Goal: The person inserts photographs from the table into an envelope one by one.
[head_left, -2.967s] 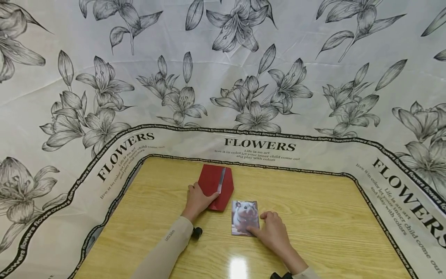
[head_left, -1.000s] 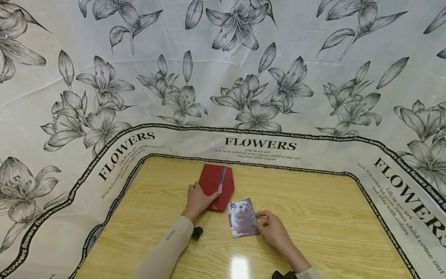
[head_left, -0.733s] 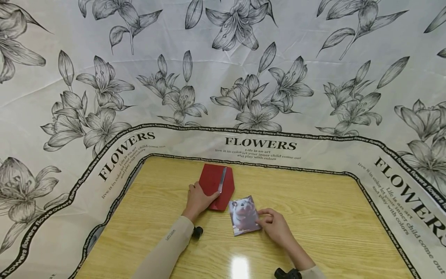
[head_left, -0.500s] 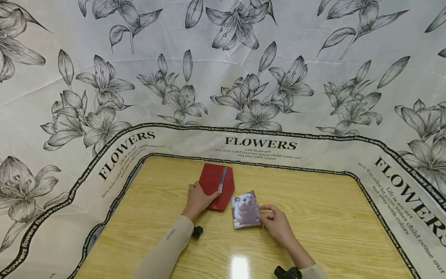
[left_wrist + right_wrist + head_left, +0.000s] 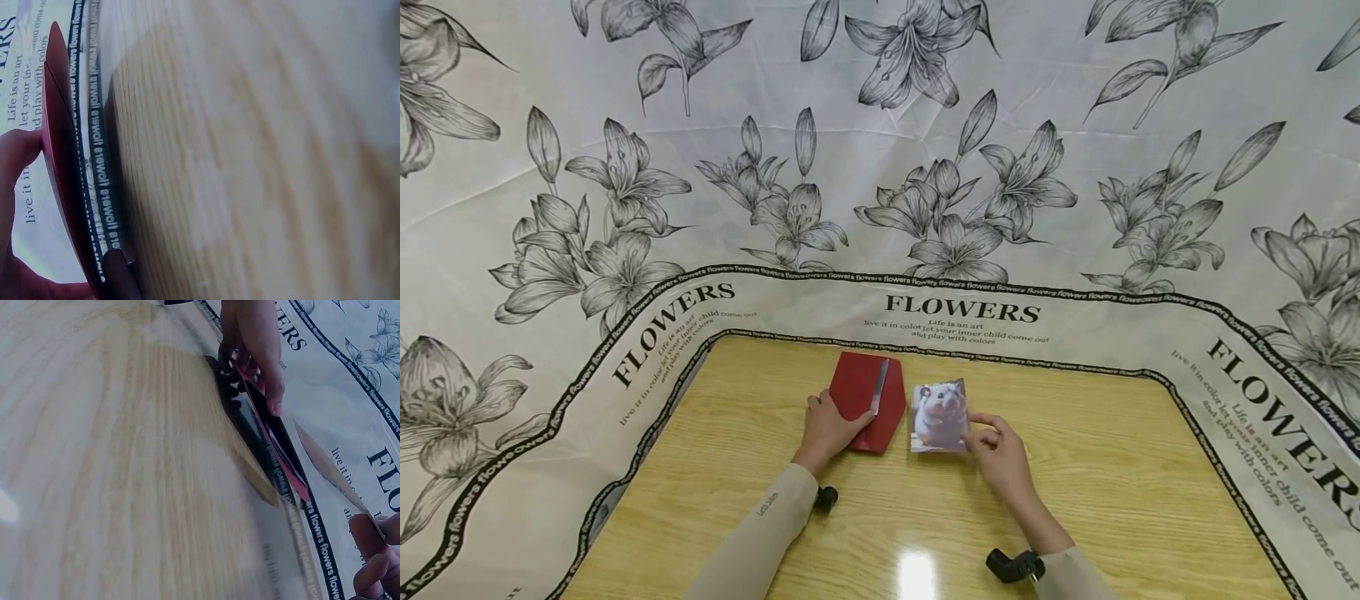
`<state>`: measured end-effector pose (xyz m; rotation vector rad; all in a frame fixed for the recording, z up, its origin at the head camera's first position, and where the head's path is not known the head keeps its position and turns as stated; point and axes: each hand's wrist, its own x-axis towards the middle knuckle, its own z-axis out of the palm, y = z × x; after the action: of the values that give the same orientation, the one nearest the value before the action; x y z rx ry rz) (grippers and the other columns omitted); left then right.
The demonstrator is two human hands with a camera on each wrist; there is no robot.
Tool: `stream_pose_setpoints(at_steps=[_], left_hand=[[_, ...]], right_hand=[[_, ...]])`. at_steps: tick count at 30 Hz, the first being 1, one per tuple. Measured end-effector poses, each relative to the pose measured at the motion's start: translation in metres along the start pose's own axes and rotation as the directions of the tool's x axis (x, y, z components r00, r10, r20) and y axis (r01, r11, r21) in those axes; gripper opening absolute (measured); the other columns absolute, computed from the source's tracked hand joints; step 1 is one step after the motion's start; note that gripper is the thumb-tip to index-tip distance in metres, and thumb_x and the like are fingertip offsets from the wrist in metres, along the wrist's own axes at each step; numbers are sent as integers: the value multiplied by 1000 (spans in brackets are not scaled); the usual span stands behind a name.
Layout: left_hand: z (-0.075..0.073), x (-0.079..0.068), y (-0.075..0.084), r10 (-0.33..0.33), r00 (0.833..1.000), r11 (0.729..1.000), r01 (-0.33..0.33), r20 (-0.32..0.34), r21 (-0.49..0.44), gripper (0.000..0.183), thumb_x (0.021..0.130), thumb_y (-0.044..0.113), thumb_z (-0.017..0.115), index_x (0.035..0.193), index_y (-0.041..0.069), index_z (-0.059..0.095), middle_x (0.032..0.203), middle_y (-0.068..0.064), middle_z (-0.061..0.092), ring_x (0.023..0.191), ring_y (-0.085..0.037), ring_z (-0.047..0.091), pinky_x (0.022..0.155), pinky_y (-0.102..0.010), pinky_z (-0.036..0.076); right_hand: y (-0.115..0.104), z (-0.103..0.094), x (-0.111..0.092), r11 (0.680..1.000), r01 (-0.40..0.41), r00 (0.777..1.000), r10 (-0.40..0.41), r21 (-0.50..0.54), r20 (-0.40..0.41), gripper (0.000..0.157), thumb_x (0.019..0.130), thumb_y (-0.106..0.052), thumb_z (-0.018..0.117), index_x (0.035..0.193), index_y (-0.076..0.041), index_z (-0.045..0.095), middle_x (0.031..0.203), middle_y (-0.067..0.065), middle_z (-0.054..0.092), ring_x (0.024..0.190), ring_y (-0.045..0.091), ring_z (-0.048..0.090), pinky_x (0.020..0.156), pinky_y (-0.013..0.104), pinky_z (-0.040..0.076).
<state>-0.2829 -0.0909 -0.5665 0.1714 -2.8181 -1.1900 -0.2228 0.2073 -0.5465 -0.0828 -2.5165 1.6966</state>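
In the head view my left hand (image 5: 829, 433) grips a red envelope (image 5: 859, 387) by its near left part, thumb across the front. A silvery strip (image 5: 881, 387) runs along the envelope beside its pointed flap. Just right of it, my right hand (image 5: 1006, 467) pinches the right edge of a small picture card (image 5: 938, 417) with a white hamster printed on it. The right wrist view shows the card (image 5: 330, 467) tilted above the table, apart from the envelope (image 5: 295, 481). The left wrist view has the envelope (image 5: 57, 134) edge-on between thumb and fingers.
A glossy wooden table (image 5: 1120, 467) lies under both hands, with a bright light reflection near its front. White flower-printed cloth (image 5: 797, 75) rises behind and along the sides. Black wrist cameras, one on the left (image 5: 825, 500) and one on the right (image 5: 1015, 567), sit near the sleeves.
My right hand has lifted the picture card off the table, turned it and moved it up and right, beside the envelope. The left hand and the envelope have stayed in place.
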Motion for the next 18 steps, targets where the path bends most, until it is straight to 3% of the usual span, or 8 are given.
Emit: stream_pose_setpoints(at_steps=[13,18], left_hand=[[0,1,-1,-3,1000,1000,3,-3,-1,103,86,57,86,147,-14,42,128,-30,49,112,-41,57,98,-55,55],[1,1,-1,-5,1000,1000,5,2,2,103,86,56,86,148,-14,42,128,-29,49,113,-41,57,99,-54,55]], right_hand=[[-5,22,27,998,18,1000,-16,65,-22,34,103,-11,75,134,0,67,96,17,80,81,29,70,59,24,44],[-3,32,36,997,-4,1000,7,78,-29,34,102,-8,75,133,0,67,92,15,80,76,29,68,55,24,40]])
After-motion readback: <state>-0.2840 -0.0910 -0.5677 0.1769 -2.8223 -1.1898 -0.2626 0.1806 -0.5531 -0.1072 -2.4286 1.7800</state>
